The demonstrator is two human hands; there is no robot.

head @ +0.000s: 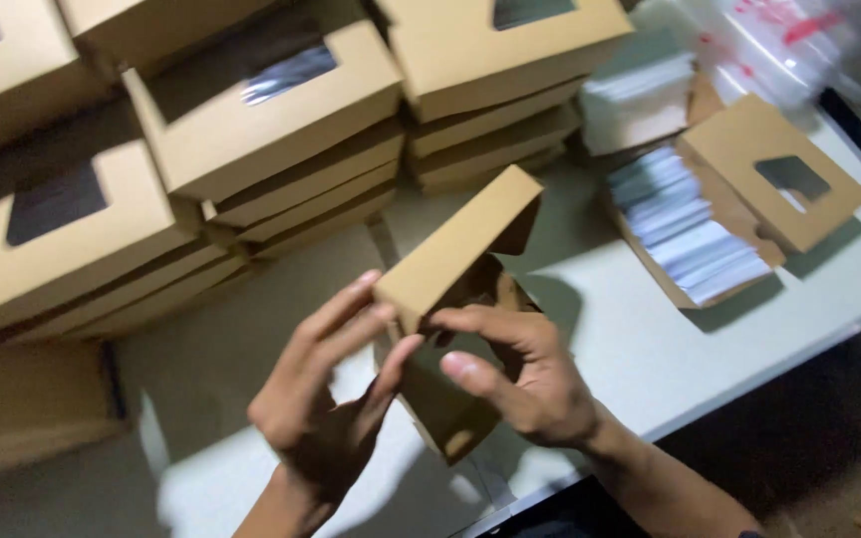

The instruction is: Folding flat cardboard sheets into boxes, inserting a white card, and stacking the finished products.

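Between the fingers of both hands, a brown cardboard box (455, 289) sits half folded, tilted above the pale table (650, 349). The left hand (326, 399) pinches its near corner with fingertips closed on the card; the right hand (525, 374) curls around the flaps from the other side, thumb pressed in. Beyond the right fingers lies an open carton of white sheets (695, 229) with a cut-out lid. Farther past both hands, stacks of windowed brown boxes (271, 130) fill the tabletop.
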